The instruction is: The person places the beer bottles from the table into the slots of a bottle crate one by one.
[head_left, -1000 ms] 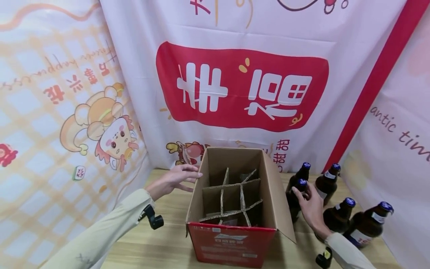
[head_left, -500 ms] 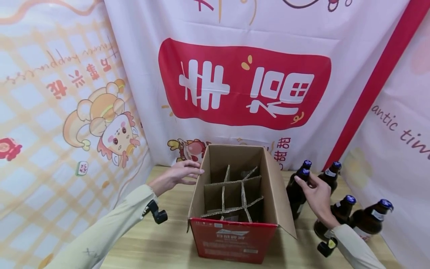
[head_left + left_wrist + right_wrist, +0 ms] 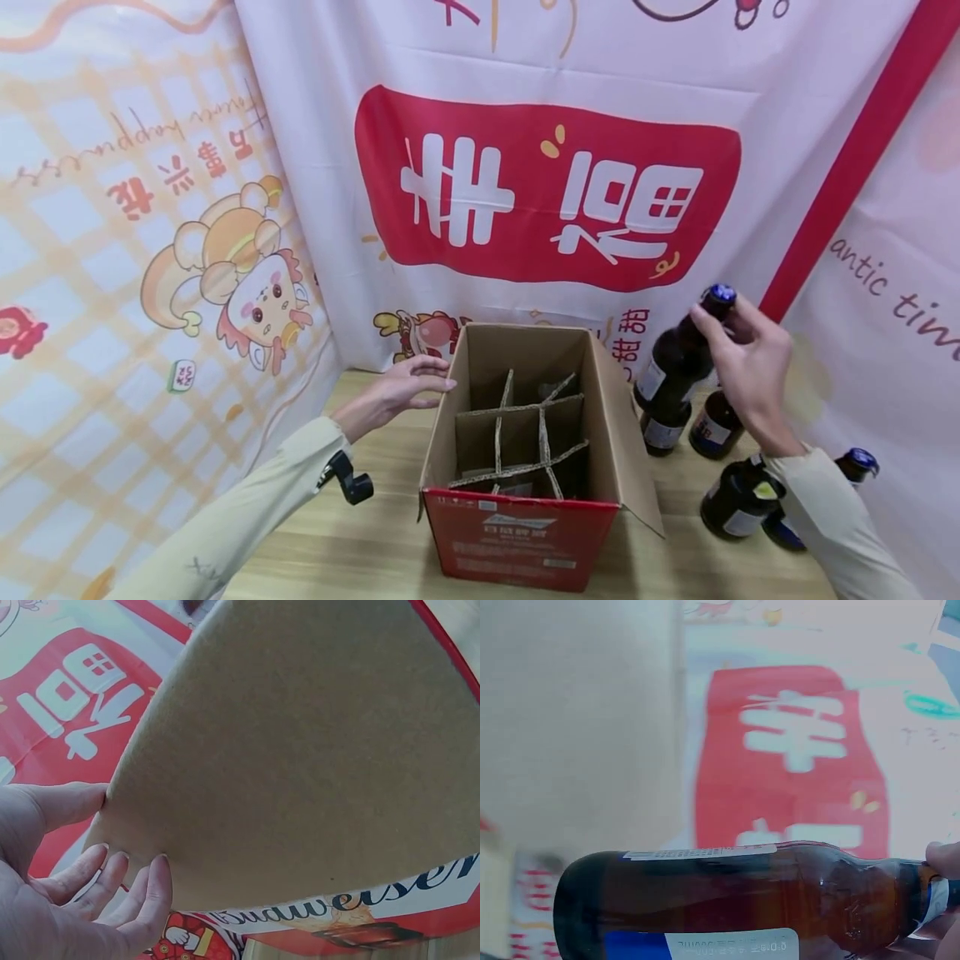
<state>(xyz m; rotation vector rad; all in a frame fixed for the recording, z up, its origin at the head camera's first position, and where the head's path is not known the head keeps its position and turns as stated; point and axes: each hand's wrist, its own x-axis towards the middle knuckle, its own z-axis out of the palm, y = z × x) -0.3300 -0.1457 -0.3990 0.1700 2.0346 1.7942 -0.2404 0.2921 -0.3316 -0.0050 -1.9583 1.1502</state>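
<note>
My right hand (image 3: 753,358) grips a brown beer bottle (image 3: 678,362) by its neck, just below the blue cap. The bottle is raised and slightly tilted, right of the cardboard box (image 3: 517,542). The right wrist view shows the bottle's body (image 3: 705,892) side-on, with white and blue labels. The box is red outside, its top stands open, and a cardboard divider (image 3: 517,408) splits the inside into several cells. At the left rim, my left hand (image 3: 397,389) rests its fingertips on the box. In the left wrist view, thumb and fingertips touch a brown flap (image 3: 300,750) near its corner.
Several more brown bottles stand on the wooden table (image 3: 337,533) right of the box, among them one bottle (image 3: 662,437) beneath the raised one and another (image 3: 738,508) near my right wrist. The box's right flap (image 3: 626,450) sticks outward. Printed cloth (image 3: 547,183) hangs behind.
My right hand has lifted the beer bottle from among the others, moving up and slightly right. The left hand stays at the box's left rim.
</note>
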